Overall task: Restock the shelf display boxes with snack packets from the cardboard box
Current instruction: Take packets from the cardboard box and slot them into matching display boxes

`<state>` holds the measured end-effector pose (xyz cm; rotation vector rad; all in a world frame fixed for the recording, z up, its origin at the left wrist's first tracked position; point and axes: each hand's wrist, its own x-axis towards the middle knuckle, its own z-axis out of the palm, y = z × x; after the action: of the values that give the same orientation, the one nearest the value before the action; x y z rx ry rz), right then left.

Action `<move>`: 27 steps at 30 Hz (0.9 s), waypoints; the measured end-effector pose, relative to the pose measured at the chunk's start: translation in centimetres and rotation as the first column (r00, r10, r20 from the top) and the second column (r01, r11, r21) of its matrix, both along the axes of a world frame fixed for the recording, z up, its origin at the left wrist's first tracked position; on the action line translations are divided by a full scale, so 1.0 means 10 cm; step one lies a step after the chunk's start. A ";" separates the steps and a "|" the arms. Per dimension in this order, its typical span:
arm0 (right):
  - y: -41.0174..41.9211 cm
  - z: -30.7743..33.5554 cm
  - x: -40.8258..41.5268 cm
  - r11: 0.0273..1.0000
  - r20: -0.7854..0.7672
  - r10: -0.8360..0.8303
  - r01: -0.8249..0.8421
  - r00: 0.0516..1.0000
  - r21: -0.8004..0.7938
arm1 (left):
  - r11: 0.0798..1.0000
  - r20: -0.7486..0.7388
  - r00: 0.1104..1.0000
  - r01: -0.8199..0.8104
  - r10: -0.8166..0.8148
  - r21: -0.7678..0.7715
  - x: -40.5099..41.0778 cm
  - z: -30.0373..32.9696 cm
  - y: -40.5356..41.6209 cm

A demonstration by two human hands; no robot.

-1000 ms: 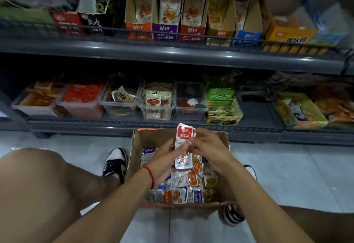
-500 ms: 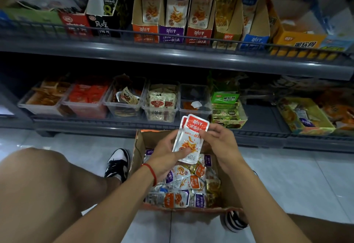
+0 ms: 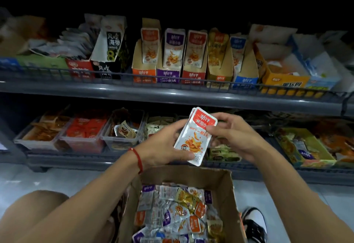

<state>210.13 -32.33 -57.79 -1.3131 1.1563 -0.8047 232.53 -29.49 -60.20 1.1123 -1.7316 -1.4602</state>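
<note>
- Grey metal shelving fills the upper view, two tiers; upper tier carries a row of upright display boxes, lower tier clear plastic tubs of mixed snacks.
- Cardboard box sits on the floor below the hands, open, full of loose packets in red, purple, orange and gold.
- Red display box stands on the upper tier between a purple one and a gold one; its front packet matches the red-topped design in hand (best match by colour, print too small to read fully).
- Left hand grips the lower half of the red packets, thumb across the bottom edge, fingers curled behind.
- Right hand pinches the upper right edge of the same packets, thumb on the printed face.
- Packets are held in mid-air, above the cardboard box and in front of the lower tier; a second edge shows behind the top one, so likely a small stack (count cannot be told).
- Step in hand, as judged: squaring up sorted red packets before shelving.
- Next move calls for lifting the stack to the red display box and sliding it in upright, print facing out, behind or before the packet already there.
</note>
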 end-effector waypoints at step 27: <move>-2.02 1.75 0.27 0.689 -0.603 -0.398 -0.209 0.691 -0.694 | 0.891 -0.118 0.891 -0.448 0.438 -0.076 0.30 0.53 -1.01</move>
<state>212.80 -52.51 -40.26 -2.4255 1.6183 -0.8940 235.51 -39.59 -54.87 1.2580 -1.3505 -1.1087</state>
